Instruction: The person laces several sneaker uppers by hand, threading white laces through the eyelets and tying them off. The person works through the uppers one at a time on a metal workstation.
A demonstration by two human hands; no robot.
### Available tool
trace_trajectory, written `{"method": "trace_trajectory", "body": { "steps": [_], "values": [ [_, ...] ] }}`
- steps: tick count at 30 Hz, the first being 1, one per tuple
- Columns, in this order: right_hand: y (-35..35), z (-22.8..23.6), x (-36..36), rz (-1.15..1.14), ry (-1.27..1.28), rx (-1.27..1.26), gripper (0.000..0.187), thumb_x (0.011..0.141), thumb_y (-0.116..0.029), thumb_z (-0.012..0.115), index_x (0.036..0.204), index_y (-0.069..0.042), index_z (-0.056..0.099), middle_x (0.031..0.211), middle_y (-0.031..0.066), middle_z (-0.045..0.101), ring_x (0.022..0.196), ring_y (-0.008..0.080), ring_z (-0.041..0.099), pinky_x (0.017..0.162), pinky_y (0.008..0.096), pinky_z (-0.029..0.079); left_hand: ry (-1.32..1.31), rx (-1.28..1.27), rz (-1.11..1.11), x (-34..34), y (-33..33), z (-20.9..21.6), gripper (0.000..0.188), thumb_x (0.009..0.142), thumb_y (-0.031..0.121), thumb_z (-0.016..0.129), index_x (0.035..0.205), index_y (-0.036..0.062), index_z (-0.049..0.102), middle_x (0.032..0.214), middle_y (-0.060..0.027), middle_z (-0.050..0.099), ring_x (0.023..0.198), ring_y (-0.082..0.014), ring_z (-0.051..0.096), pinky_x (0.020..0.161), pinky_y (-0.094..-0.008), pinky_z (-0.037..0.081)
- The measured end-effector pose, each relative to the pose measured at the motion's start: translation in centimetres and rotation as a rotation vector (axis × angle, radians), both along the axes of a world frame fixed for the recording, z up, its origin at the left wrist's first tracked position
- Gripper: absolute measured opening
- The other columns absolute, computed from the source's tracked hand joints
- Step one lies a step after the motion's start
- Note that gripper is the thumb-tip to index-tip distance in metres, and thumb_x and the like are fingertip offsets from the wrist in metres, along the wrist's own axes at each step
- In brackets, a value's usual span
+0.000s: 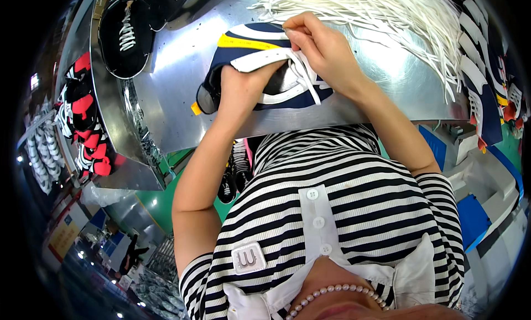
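A navy shoe upper (pixel 218 57) with white panels and a yellow stripe lies on its side on the metal table. My left hand (pixel 243 88) reaches into its opening and holds it from within; most of those fingers are hidden. A white shoelace (pixel 303 77) runs through the eyelets and hangs in loose loops over the front of the upper. With thumb and fingertips together, my right hand (pixel 326 52) pinches at the eyelet edge where the lace passes; the pinched bit itself is mostly covered by the fingers.
A large heap of white laces (pixel 376 16) spreads across the table's (pixel 177 93) far right. Laced black shoes (pixel 126 32) stand at the far left. More navy-and-white uppers (pixel 480 93) line the right edge. Red-and-black uppers (pixel 88 118) are stacked beyond the left side.
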State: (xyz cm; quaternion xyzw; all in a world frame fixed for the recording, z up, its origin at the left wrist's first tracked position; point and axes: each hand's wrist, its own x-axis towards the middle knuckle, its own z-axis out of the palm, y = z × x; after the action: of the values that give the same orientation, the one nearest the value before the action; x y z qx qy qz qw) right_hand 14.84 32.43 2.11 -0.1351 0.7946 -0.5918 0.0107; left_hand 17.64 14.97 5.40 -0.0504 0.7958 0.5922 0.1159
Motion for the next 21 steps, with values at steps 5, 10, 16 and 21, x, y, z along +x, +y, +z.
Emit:
{"method": "trace_trajectory", "body": {
  "steps": [5, 10, 16, 21],
  "values": [
    [-0.5, -0.1, -0.5, -0.089, 0.035, 0.236, 0.024, 0.097, -0.022, 0.052, 0.111, -0.003, 0.053, 0.079, 0.0159, 0.068, 0.075, 0.0355, 0.066, 0.070, 0.0452, 0.049, -0.437, 0.223, -0.045, -0.3, -1.1, 2.5, 0.021, 0.081, 0.012, 0.074, 0.099, 0.0028, 0.068, 0.077, 0.0002, 0.058, 0.068, -0.0085, 0.049, 0.060, -0.0248, 0.037],
    [-0.6, -0.4, -0.4, -0.181, 0.023, 0.278, 0.025, 0.097, -0.024, 0.053, 0.110, -0.003, 0.054, 0.077, 0.0176, 0.067, 0.075, 0.0369, 0.066, 0.071, 0.0479, 0.049, 0.012, 1.072, 0.129, 4.6, -8.6, 12.1, 0.019, 0.075, 0.004, 0.064, 0.094, -0.0001, 0.060, 0.081, -0.0022, 0.060, 0.075, -0.0113, 0.057, 0.068, -0.0237, 0.044],
    [-0.5, -1.2, -0.6, -0.252, -0.019, 0.145, 0.021, 0.096, -0.013, 0.054, 0.114, -0.002, 0.053, 0.076, 0.0106, 0.065, 0.066, 0.0198, 0.061, 0.065, 0.0333, 0.048, 0.315, 0.060, 0.260, 6.0, -6.1, 8.9, 0.026, 0.076, -0.009, 0.067, 0.100, -0.0001, 0.062, 0.097, -0.0058, 0.062, 0.095, -0.0132, 0.058, 0.080, -0.0283, 0.046],
    [0.0, 0.7, -0.2, -0.142, -0.233, -0.422, 0.021, 0.096, -0.009, 0.053, 0.117, -0.001, 0.052, 0.077, 0.0017, 0.058, 0.067, 0.0056, 0.052, 0.060, 0.0202, 0.043, 0.577, -0.624, -0.150, 5.6, -0.5, 1.9, 0.010, 0.073, 0.010, 0.076, 0.077, 0.0078, 0.067, 0.102, -0.0061, 0.064, 0.101, -0.0291, 0.055, 0.088, -0.0383, 0.040]
  ]
}}
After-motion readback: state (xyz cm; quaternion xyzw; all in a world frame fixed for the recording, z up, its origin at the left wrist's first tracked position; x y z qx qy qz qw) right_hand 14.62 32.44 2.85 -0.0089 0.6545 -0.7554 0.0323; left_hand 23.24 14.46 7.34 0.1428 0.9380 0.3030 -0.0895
